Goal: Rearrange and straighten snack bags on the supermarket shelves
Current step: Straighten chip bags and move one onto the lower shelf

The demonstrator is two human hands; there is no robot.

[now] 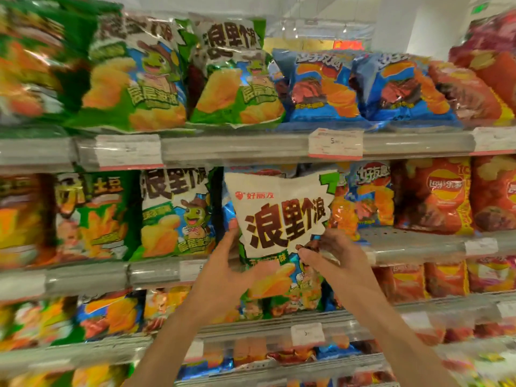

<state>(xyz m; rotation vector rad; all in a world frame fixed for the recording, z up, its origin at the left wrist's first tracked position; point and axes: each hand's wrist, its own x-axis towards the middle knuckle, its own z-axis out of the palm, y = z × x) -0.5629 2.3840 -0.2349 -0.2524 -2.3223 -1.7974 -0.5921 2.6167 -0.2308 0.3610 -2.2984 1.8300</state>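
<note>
At centre frame, the left hand (227, 263) grips the left edge of a white-and-green snack bag (282, 219), fingers curled round it. The right hand (328, 251) pinches the bag's right side, in front of the middle shelf (156, 270).

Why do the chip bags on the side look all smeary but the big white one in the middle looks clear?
In the head view, the white bag held by the left hand and right hand is sharp enough to read, while the green bags at the far left are smeared by motion blur; the wide lens also bends the shelf edge, and shiny bags show glare.
</note>
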